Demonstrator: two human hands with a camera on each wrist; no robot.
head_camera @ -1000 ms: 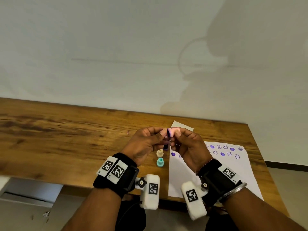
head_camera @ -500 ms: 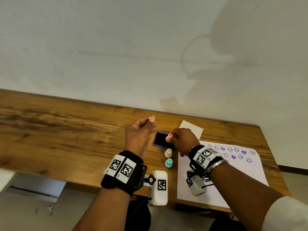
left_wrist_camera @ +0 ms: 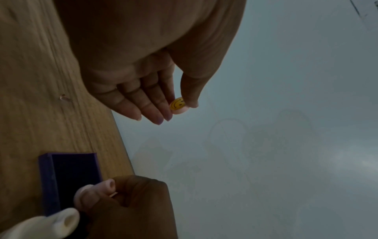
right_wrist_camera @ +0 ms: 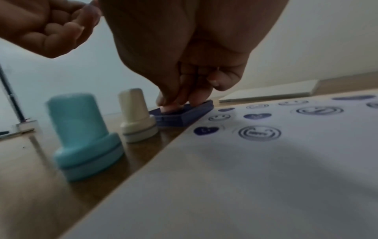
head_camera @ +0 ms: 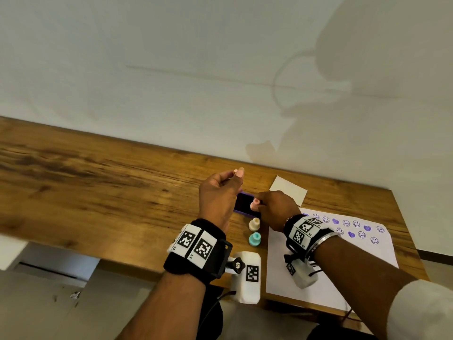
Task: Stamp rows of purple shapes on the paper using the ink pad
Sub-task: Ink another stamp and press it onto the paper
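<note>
Hands split up now. A sec ago both were up together at chest height, pulling a pink stamp apart; now they are apart and doing 2 jobs.

Right hand point(head_camera: 274, 207) has gone down to the ink pad point(head_camera: 242, 204) and pinches the pink stamp point(head_camera: 255, 204) by its top, fingers curled tight round it. Stamp base sits on the dark pad, so it looks like it's getting inked. In the right wrist view the fingertips point(right_wrist_camera: 180, 98) are right down at the pad rim.

Left hand point(head_camera: 218, 192) stayed up in the air, just above & left of the pad. It holds a small yellow smiley cap point(left_wrist_camera: 178, 103) between thumb and 1st finger; other fingers are straight and loose.

What it means, I think: cap is off, stamp is loading ink, next is a press on the paper.

Just near the right hand's wrist side stand a cream stamp point(head_camera: 254, 224) and a teal stamp point(head_camera: 255, 239), not touched. Paper point(head_camera: 318, 278) lies under the right arm, w/ purple hearts and smileys point(head_camera: 355, 225) in rows at its far end; lots of blank space nearer. A white card point(head_camera: 288, 193) lies beyond the right hand on the bench point(head_camera: 98, 192).
</note>
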